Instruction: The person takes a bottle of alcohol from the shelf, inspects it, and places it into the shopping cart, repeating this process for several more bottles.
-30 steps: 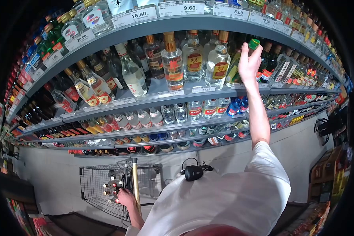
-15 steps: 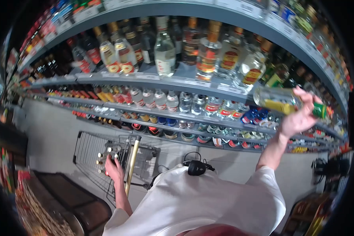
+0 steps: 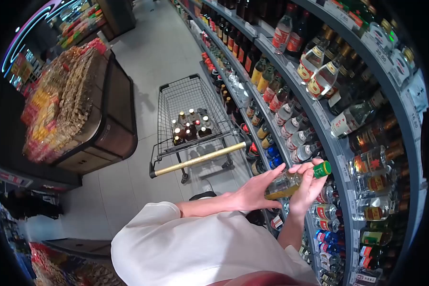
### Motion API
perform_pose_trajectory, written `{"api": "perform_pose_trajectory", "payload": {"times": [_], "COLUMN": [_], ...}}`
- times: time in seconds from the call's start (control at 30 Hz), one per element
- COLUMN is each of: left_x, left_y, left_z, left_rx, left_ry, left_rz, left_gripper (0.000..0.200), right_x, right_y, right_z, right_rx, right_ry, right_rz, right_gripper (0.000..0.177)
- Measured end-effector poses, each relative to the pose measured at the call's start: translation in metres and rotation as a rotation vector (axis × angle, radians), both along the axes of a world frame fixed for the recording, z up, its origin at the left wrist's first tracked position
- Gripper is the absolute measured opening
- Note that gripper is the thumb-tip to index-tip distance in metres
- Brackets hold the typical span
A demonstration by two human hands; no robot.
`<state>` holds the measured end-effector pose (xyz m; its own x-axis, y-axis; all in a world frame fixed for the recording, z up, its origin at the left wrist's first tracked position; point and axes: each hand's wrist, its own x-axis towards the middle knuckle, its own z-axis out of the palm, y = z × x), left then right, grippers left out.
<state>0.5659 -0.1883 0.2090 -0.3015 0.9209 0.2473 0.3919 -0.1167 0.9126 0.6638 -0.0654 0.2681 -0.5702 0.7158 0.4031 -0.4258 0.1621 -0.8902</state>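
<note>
A clear glass bottle (image 3: 284,185) with a green cap and a yellow label is held slanted in front of my chest. My right hand (image 3: 306,188) is closed around its upper part, just below the cap. My left hand (image 3: 258,189) cups the lower end, thumb on one side and fingers on the other. Ahead stands a wire shopping cart (image 3: 201,151) with a yellowish handle bar. Several capped bottles (image 3: 191,127) stand grouped inside the cart.
Curved shelves (image 3: 341,164) packed with bottles run along my right, close to both hands. On the left, a wooden display stand (image 3: 110,125) is heaped with packaged goods (image 3: 64,102). A tiled floor aisle (image 3: 163,47) stretches ahead between them.
My view has turned left along the aisle. The right hand has brought the bottle from the shelf to my chest. My left hand has left the cart and come to the bottle.
</note>
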Motion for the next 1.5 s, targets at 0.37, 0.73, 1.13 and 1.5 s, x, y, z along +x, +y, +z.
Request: {"api": "perform_pose_trajectory", "payload": {"times": [0.37,0.73,1.13,1.5], "left_x": [-0.072,-0.136,-0.169,-0.171], "left_y": [-0.090,-0.170,-0.236,-0.224], "left_z": [-0.025,-0.011,-0.155,-0.205], "left_rx": [0.039,-0.037,-0.371,-0.828], "left_ry": [-0.291,-0.502,0.130,0.246], "left_rz": [0.364,0.197,1.391,1.571], "left_gripper": [0.097,0.097,0.057,0.051], "right_x": [-0.116,-0.204,-0.303,-0.405], "right_y": [-0.041,-0.080,-0.102,-0.032], "right_z": [0.002,0.016,0.005,-0.038], "right_rx": [0.243,0.597,0.846,0.911], "right_ry": [-0.321,-0.453,-0.334,-0.420], "right_rz": [0.286,0.386,0.518,0.444], "right_gripper": [0.028,0.014,0.015,0.023]}}
